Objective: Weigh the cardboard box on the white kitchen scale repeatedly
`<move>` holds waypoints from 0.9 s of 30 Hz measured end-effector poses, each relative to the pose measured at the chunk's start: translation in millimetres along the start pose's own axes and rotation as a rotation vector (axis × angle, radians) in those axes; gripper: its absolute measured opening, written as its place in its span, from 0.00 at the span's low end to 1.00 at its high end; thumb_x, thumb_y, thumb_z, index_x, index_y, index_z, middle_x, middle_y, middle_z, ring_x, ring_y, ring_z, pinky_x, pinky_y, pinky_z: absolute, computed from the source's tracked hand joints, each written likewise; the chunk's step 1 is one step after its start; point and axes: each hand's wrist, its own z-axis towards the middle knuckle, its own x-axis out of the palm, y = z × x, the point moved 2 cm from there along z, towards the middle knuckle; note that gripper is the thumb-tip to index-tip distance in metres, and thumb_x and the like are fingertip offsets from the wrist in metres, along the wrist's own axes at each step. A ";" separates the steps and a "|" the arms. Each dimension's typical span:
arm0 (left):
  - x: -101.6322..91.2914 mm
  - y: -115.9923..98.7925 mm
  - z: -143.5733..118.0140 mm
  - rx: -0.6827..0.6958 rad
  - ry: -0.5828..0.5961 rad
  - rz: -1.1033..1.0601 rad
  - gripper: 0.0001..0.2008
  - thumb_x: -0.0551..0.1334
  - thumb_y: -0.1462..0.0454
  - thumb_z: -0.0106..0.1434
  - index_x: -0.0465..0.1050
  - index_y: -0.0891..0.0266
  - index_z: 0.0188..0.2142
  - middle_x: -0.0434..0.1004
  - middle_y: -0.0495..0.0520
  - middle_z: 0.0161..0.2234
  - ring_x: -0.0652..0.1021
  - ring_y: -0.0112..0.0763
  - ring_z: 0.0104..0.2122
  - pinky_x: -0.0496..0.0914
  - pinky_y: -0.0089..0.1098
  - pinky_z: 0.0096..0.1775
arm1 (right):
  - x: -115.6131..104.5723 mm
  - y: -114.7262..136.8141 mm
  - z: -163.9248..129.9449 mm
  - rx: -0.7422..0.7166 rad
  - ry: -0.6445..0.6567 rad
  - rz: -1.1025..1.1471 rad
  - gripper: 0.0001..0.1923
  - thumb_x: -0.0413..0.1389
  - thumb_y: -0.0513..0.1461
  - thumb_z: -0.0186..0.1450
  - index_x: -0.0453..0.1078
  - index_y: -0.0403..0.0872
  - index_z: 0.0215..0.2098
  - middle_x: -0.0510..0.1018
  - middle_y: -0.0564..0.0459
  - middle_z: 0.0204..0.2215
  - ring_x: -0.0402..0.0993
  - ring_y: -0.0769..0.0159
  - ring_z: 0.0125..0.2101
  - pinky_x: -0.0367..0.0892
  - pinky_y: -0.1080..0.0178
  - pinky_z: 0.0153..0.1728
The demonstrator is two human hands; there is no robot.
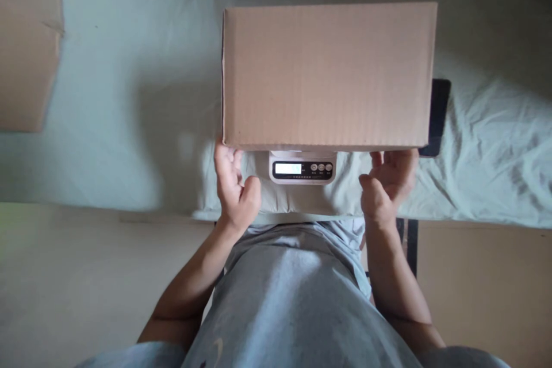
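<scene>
At the bottom of the view, close to the camera, the person's grey shirt (293,305) fills the centre, with both bare forearms reaching forward from it. The left hand (235,187) and the right hand (386,181) are raised with fingers curled under the near bottom edge of a plain brown corrugated cardboard box (328,75), one hand near each near corner; both hold the box from below, thumbs free on the near side. Between the hands, a small white digital kitchen scale with a lit display and round buttons (302,168) pokes out from under the box's near edge. The scale sits on a pale, wrinkled cloth-covered surface (483,149). A flat black rectangular object (437,118) shows just past the box's right edge. To the left, the cloth lies open up to a second brown cardboard piece (26,46) at the far left edge.
</scene>
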 end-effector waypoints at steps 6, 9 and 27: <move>8.8 -15.6 43.8 0.109 -0.024 -0.121 0.36 0.62 0.68 0.53 0.56 0.39 0.59 0.59 0.44 0.63 0.62 0.37 0.65 0.57 0.46 0.66 | 11.7 18.0 38.2 -0.141 0.036 0.023 0.31 0.59 0.53 0.50 0.63 0.65 0.53 0.70 0.56 0.49 0.65 0.53 0.57 0.61 0.46 0.61; 13.7 -12.5 81.9 0.180 -0.033 -0.141 0.36 0.63 0.67 0.53 0.55 0.40 0.59 0.55 0.42 0.65 0.55 0.36 0.68 0.52 0.43 0.68 | 20.1 18.4 68.2 -0.200 0.098 0.060 0.34 0.60 0.48 0.50 0.61 0.67 0.56 0.69 0.59 0.52 0.63 0.57 0.60 0.56 0.48 0.65; 45.9 83.5 127.0 -0.062 -0.001 -0.057 0.42 0.63 0.61 0.59 0.42 0.40 0.66 0.51 0.47 0.69 0.52 0.37 0.70 0.54 0.44 0.67 | 40.7 -58.7 110.9 -0.015 0.237 0.033 0.40 0.52 0.36 0.46 0.56 0.60 0.58 0.64 0.58 0.60 0.59 0.57 0.64 0.60 0.45 0.63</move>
